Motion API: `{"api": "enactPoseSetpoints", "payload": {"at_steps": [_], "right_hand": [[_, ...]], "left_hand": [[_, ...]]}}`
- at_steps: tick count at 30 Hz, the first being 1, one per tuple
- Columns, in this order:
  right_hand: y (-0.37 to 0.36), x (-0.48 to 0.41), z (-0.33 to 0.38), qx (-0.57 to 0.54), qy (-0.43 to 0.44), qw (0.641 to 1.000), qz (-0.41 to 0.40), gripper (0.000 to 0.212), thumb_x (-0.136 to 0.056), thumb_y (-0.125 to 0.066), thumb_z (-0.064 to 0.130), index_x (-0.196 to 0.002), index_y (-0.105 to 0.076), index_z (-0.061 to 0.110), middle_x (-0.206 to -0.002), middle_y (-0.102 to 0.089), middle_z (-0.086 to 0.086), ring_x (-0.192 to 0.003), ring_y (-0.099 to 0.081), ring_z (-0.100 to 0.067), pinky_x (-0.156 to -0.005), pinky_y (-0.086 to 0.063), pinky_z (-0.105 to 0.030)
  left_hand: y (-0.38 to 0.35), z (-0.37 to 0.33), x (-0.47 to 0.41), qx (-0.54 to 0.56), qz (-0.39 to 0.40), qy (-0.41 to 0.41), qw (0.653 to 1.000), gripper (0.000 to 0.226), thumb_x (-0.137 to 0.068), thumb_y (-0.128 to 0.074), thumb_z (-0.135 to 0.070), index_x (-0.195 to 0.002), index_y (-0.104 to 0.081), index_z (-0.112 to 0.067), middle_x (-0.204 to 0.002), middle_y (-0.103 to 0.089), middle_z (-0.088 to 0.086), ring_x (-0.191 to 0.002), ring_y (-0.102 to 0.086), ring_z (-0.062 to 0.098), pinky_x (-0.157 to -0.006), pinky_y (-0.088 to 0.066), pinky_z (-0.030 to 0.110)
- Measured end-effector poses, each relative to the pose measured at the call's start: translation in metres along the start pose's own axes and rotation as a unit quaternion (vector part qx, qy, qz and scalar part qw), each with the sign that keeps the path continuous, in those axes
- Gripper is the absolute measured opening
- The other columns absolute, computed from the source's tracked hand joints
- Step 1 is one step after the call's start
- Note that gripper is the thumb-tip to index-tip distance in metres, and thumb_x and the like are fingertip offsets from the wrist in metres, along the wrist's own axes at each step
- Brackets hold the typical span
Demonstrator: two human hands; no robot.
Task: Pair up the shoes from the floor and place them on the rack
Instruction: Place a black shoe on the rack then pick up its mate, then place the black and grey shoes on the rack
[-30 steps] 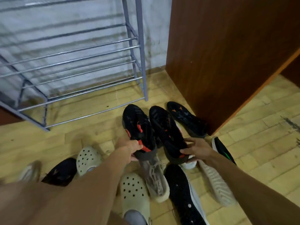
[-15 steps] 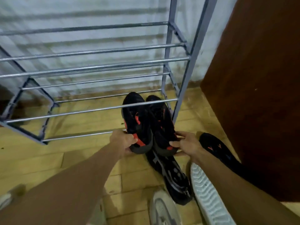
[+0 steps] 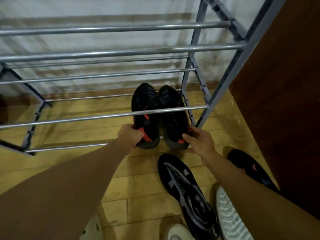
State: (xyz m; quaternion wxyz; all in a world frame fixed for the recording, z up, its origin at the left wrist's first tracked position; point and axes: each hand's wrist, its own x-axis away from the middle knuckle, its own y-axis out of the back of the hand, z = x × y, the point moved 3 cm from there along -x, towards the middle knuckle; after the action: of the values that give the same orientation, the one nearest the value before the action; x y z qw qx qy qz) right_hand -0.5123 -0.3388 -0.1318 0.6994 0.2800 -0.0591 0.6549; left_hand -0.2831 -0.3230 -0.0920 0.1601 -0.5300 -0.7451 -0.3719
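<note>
Several loose shoes lie at the bottom of the frame, nearest to the person: a white shoe toe (image 3: 176,232) at the lower edge, a pale ribbed sole (image 3: 230,220) turned upward at the lower right, a black shoe with grey mesh pattern (image 3: 188,189) between them, and a black shoe with red marks (image 3: 251,168) at the right, close to the brown wooden panel (image 3: 284,110). All of them rest on the yellowish wooden floor (image 3: 143,201). Further up, in the centre of the frame, the left hand (image 3: 130,136) is closed around the heel of the left black-and-red sneaker (image 3: 145,111), with the fingers curled on its collar. The right hand (image 3: 199,141) is half open, its fingers spread along the outer side of the heel of the right black-and-red sneaker (image 3: 173,115), and the thumb lies under the heel. The two sneakers stand side by side, touching, toes pointing to the wall, on the lowest tier at the right end of the grey metal rack (image 3: 103,53). One front bar crosses over them. Behind the rack is a pale wall (image 3: 86,7).
</note>
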Motion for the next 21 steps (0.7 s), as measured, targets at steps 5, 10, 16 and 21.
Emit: {"api": "enactPoseSetpoints", "payload": {"at_steps": [5, 10, 16, 21], "right_hand": [[0.019, 0.025, 0.008, 0.045, -0.024, 0.998, 0.028, 0.042, -0.089, -0.067, 0.016, -0.130, -0.059, 0.010, -0.116, -0.066, -0.013, -0.111, -0.062, -0.035, -0.094, -0.052, -0.053], [0.052, 0.081, 0.006, 0.141, -0.072, 0.982, 0.106, 0.046, -0.090, -0.064, 0.023, -0.133, -0.052, 0.012, -0.094, -0.059, -0.003, -0.099, -0.059, -0.026, -0.091, -0.054, -0.042], [0.083, 0.146, -0.020, 0.261, -0.059, 0.957, 0.113, 0.056, -0.087, -0.067, 0.033, -0.135, -0.050, 0.011, -0.130, -0.056, -0.011, -0.117, -0.057, -0.026, -0.093, -0.048, -0.034], [0.076, 0.178, -0.050, 0.320, -0.072, 0.931, 0.156, 0.069, -0.090, -0.064, 0.031, -0.146, -0.035, 0.003, -0.146, -0.042, -0.013, -0.133, -0.044, -0.027, -0.099, -0.039, -0.032]], "left_hand": [[0.001, 0.001, 0.029, -0.003, 0.005, 0.017, 1.000, 0.024, -0.090, -0.060, -0.015, -0.111, -0.055, -0.005, -0.110, -0.059, 0.016, -0.102, -0.058, 0.031, -0.087, -0.051, 0.040], [0.005, 0.005, 0.087, -0.032, 0.030, -0.026, 0.999, 0.029, -0.086, -0.065, -0.015, -0.113, -0.058, -0.006, -0.099, -0.054, 0.009, -0.092, -0.050, 0.024, -0.080, -0.047, 0.034], [-0.007, 0.031, 0.170, -0.166, 0.088, -0.095, 0.977, 0.014, -0.083, -0.062, -0.017, -0.071, -0.055, -0.014, -0.072, -0.051, 0.001, -0.074, -0.051, 0.018, -0.072, -0.040, 0.031], [-0.029, 0.065, 0.223, -0.190, 0.163, -0.070, 0.966, 0.017, -0.085, -0.065, -0.022, -0.096, -0.062, -0.009, -0.093, -0.056, 0.004, -0.090, -0.053, 0.021, -0.084, -0.048, 0.036]]}}
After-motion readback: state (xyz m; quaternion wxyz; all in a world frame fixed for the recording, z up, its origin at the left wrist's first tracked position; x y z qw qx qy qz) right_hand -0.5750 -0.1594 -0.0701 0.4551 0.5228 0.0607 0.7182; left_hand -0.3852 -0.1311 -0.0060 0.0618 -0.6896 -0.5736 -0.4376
